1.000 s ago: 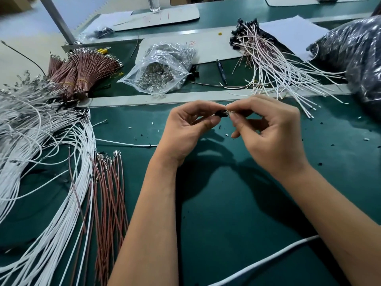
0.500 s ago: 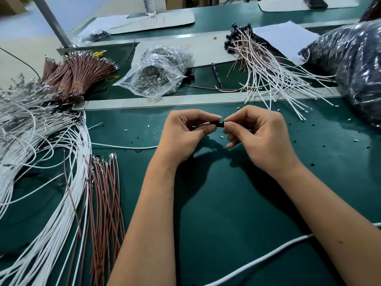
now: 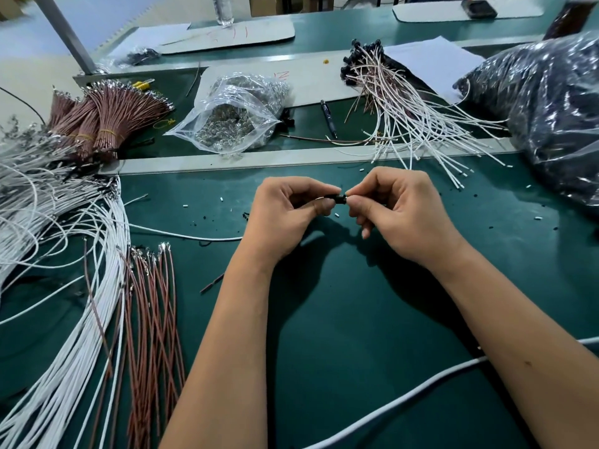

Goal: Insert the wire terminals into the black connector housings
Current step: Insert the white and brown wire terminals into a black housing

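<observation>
A small black connector housing (image 3: 339, 198) sits between my two hands over the green mat. My left hand (image 3: 288, 215) pinches its left side, where a thin wire end shows by the fingertips. My right hand (image 3: 402, 212) pinches its right side with thumb and forefinger. The terminals themselves are hidden by my fingers. White wires (image 3: 64, 286) and brown wires (image 3: 152, 319) with metal terminals lie loose at the left. Finished wires with black housings (image 3: 398, 115) are piled at the back right.
A clear bag of metal terminals (image 3: 233, 121) lies behind the grey rail (image 3: 291, 158). Banded brown wire bundles (image 3: 103, 121) lie back left. A dark plastic bag (image 3: 551, 105) fills the right. A pen (image 3: 328, 118) and a thick white cable (image 3: 421, 387) also lie here.
Both hands have stayed together on the housing and shifted slightly toward me on the mat. The right fingers have closed in tighter on the housing.
</observation>
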